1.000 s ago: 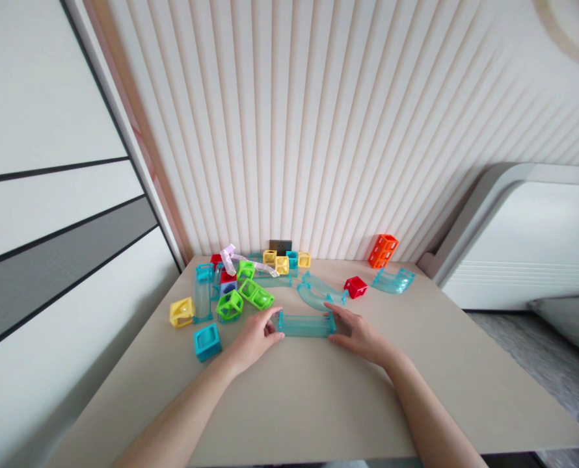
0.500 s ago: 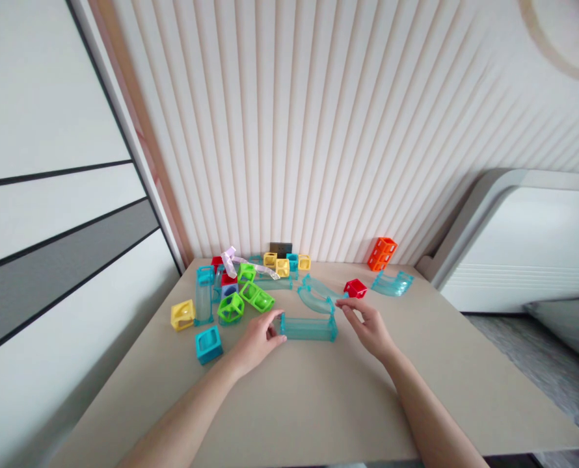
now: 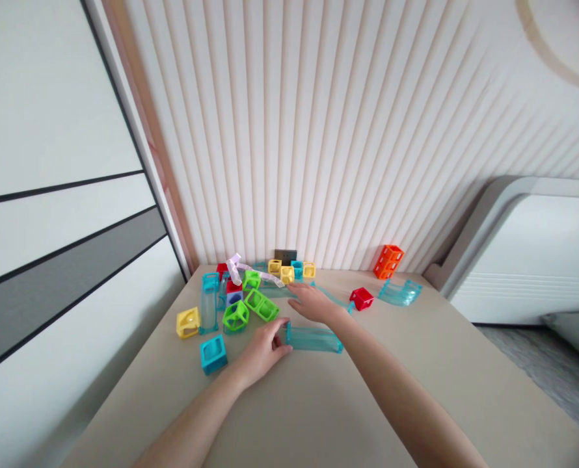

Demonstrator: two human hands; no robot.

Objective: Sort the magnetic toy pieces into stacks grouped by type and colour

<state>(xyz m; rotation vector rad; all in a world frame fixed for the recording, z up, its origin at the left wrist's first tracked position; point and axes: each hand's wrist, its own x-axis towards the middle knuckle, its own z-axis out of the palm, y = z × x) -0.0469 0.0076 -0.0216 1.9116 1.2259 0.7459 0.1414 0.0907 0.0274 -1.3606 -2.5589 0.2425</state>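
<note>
Green double cube point(image 3: 261, 304) and blue cube point(image 3: 213, 354) left, red cube point(image 3: 362, 298) right. Straight teal track point(image 3: 313, 338) lies centrally on table point(image 3: 289, 416), right forearm point(image 3: 377, 364) partly blocking its end. Left hand point(image 3: 260, 354) pinches its left end; right hand point(image 3: 313, 303) apart, fingers extended near yellow cubes point(image 3: 286, 273), contact unclear.

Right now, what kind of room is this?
Probably a bedroom at home. On the right there's something like a bed's headboard, with what looks like a pillow near it. Colourful toy blocks on the table suggest somewhere to play, too.
</note>
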